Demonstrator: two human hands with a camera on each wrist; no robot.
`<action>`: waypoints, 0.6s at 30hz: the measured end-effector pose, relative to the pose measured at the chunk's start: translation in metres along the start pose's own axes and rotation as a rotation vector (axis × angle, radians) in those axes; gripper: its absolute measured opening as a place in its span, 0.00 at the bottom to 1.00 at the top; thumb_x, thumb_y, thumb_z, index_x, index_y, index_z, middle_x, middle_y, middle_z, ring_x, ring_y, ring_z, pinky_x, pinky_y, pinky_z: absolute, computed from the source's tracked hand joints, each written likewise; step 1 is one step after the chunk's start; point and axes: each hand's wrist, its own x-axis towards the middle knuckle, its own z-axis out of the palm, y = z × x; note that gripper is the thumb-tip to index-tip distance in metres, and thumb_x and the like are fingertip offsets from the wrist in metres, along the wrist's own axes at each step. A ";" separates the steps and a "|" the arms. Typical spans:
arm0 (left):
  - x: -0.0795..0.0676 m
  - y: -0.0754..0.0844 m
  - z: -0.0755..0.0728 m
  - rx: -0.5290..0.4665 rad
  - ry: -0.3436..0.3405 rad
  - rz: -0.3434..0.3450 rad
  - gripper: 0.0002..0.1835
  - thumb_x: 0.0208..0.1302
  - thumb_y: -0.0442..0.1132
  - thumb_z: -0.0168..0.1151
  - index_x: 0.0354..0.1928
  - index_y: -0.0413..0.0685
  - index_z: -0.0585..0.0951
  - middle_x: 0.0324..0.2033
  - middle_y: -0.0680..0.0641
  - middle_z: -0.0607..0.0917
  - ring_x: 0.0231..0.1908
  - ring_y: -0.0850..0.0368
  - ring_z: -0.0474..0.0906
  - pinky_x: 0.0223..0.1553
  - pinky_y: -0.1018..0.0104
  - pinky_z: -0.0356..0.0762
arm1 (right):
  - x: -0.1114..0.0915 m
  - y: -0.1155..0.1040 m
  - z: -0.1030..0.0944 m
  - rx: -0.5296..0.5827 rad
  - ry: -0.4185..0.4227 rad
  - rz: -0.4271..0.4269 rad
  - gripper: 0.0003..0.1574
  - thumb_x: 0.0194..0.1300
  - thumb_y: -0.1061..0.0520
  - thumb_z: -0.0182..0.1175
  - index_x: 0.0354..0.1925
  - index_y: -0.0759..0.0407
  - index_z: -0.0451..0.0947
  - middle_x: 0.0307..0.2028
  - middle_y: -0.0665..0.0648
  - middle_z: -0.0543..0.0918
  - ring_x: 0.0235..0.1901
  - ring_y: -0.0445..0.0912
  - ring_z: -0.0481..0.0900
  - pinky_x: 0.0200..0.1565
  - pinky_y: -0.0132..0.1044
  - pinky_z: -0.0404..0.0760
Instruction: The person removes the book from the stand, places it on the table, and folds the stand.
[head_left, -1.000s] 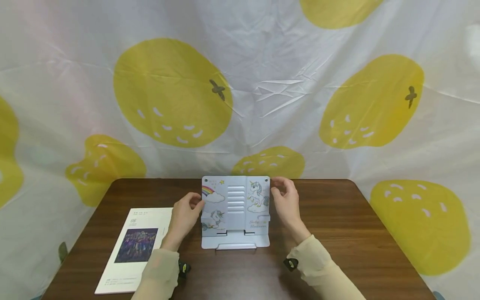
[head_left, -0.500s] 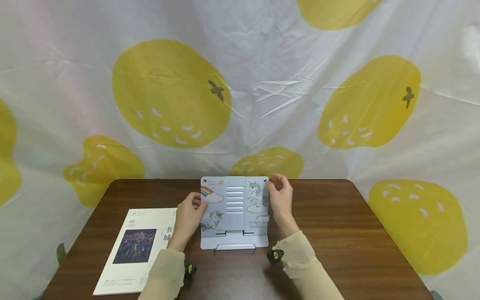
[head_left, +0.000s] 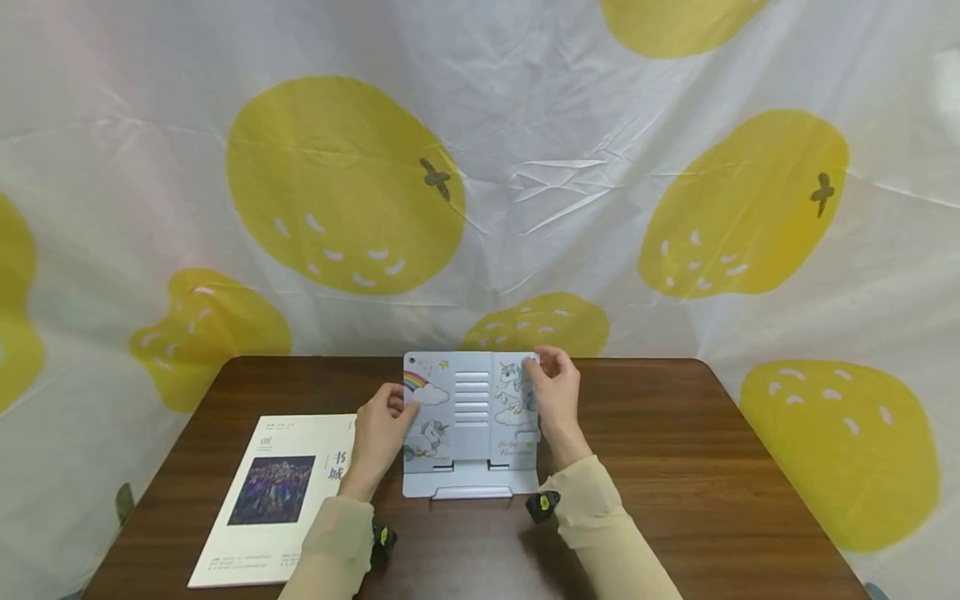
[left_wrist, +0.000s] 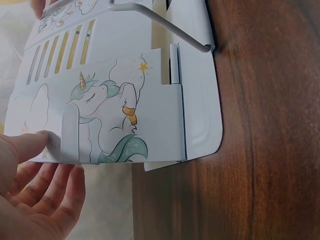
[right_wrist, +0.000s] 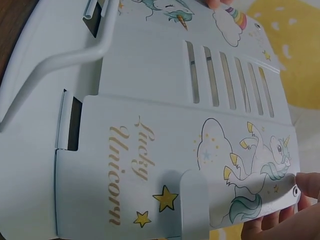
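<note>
Closest: two pale sleeves (head_left: 611, 521) come in from the table's (head_left: 720, 492) near side, a black wrist cam (head_left: 543, 505) on each wrist. White book (head_left: 272, 492) lies flat by the table's left edge, dark picture on its cover, right part hidden behind the left arm. Just right of it, stand (head_left: 472, 446) is around the middle of the table's width, toward the far edge; base plate flat on the wood, wire bar (head_left: 472, 492) along the base's front, back panel tilted up, unicorn prints, row of slots (head_left: 472, 398) down the centre, "Lucky Unicorn" at lower right. Left hand (head_left: 381, 429) pinches the panel's left edge about halfway up, thumb on the front just above the side clip (left_wrist: 70, 134), other fingers bent behind the edge. Right hand (head_left: 557, 398) pinches the panel's upper right corner, thumb on the front by the rivet (right_wrist: 295, 191), fingers behind. Panel top overlaps the table's far edge in the head view. Past that edge hangs white cloth (head_left: 555, 250) with big yellow fruit prints.
</note>
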 end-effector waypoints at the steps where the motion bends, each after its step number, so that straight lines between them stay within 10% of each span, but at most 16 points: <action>1: 0.000 0.000 0.000 0.001 0.002 0.000 0.14 0.61 0.38 0.69 0.45 0.40 0.80 0.28 0.47 0.81 0.30 0.54 0.79 0.31 0.62 0.74 | 0.001 0.000 0.000 -0.005 -0.005 0.001 0.14 0.60 0.67 0.65 0.45 0.69 0.78 0.34 0.53 0.73 0.32 0.43 0.71 0.33 0.27 0.70; 18: 0.005 0.000 0.004 0.015 0.026 0.030 0.12 0.60 0.36 0.69 0.43 0.41 0.80 0.27 0.49 0.80 0.29 0.55 0.78 0.30 0.62 0.74 | 0.004 0.004 -0.007 -0.025 -0.030 -0.034 0.13 0.60 0.70 0.64 0.45 0.70 0.79 0.33 0.55 0.73 0.31 0.41 0.71 0.31 0.27 0.70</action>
